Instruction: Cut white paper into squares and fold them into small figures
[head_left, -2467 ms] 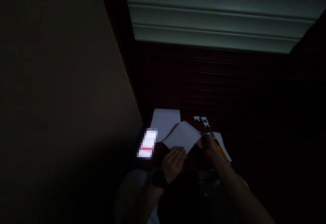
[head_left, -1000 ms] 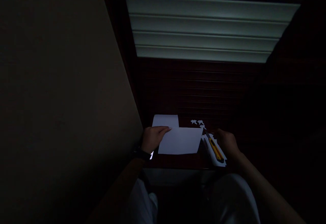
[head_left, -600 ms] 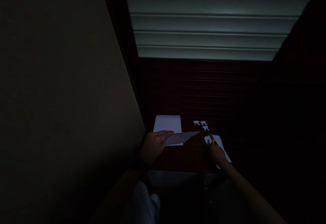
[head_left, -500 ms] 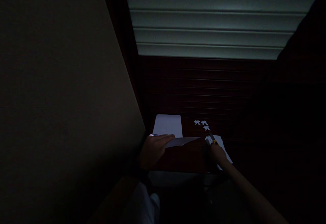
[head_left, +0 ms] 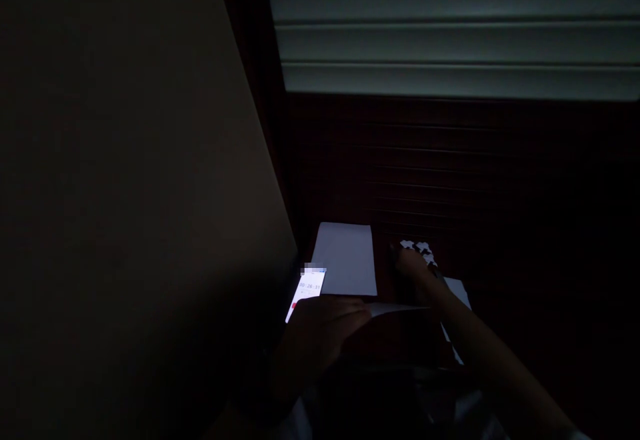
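The scene is very dark. My left hand [head_left: 320, 333] is low in the view, its fingers closed over the near edge of a white sheet of paper [head_left: 395, 308] that shows only as a thin pale strip. My right hand [head_left: 411, 265] reaches forward to several small white paper cut-outs [head_left: 419, 248] at the back of the dark table [head_left: 385, 280] and touches or almost touches them. Its fingers are too dim to read. A second white sheet [head_left: 346, 259] lies flat beyond my left hand.
A phone [head_left: 309, 287] with a lit screen lies at the table's left edge, next to a plain wall [head_left: 140, 193]. Another white paper [head_left: 459, 291] lies under my right forearm. Pale window blinds [head_left: 450, 27] hang above dark panelling behind the table.
My left hand has drawn the sheet towards me and lower, which uncovers the lit phone. My right hand has moved forward from the yellow knife's spot to the cut-outs. The camera has shifted left.
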`<act>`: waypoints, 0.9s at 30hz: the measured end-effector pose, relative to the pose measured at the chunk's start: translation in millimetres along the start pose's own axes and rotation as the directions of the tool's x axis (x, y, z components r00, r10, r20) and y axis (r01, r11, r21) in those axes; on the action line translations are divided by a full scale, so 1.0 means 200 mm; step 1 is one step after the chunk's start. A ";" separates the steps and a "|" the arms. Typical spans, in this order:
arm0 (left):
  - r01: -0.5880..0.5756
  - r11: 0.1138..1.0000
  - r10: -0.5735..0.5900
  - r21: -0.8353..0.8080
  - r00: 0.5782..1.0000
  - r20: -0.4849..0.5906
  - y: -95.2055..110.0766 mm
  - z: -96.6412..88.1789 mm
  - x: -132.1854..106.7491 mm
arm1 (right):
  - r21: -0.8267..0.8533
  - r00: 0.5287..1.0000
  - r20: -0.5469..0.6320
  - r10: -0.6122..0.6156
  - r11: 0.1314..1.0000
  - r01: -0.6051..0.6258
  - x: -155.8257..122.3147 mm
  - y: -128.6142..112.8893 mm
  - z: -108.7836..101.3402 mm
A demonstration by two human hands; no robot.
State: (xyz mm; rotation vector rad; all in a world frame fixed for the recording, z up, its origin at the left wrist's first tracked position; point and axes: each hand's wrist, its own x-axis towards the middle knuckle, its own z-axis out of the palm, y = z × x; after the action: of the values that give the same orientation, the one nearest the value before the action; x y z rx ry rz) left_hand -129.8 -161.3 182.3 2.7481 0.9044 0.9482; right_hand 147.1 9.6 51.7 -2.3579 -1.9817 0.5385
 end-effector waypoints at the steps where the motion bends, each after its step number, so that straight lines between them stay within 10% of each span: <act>1: 0.000 1.000 0.000 0.009 1.000 -0.004 -0.01 0.00 0.00 | 0.021 1.000 0.001 -0.002 1.000 0.002 0.02 -0.02 -0.01; 6: -0.012 1.000 0.013 0.016 0.999 -0.037 -0.04 0.03 -0.03 | 0.182 1.000 -0.009 0.009 0.983 -0.008 -0.02 0.00 -0.07; 12: -0.126 0.992 0.125 -0.025 0.991 -0.057 0.02 0.06 -0.06 | 0.496 0.966 0.243 -0.084 0.867 -0.050 -0.53 0.21 -0.05; 15: -0.204 0.979 0.201 -0.021 0.976 -0.082 0.10 0.07 -0.07 | 0.913 0.882 0.332 -0.336 0.348 -0.211 -0.79 0.30 0.01; 19: -0.236 0.972 0.235 -0.008 0.970 -0.062 0.18 0.08 -0.13 | 1.000 0.983 0.006 -0.185 -0.007 -0.007 -0.89 0.37 0.08; 27: 0.112 0.987 -0.128 0.116 0.983 0.133 -0.04 0.34 -0.36 | 0.946 0.960 -0.249 0.128 0.245 0.212 -0.80 0.33 0.29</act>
State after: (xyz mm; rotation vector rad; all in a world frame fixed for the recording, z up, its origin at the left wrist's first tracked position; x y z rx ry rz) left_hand -139.5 -189.5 86.9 2.7683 1.1126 0.6958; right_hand 173.1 -168.6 21.2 -1.3852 -0.9564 0.9845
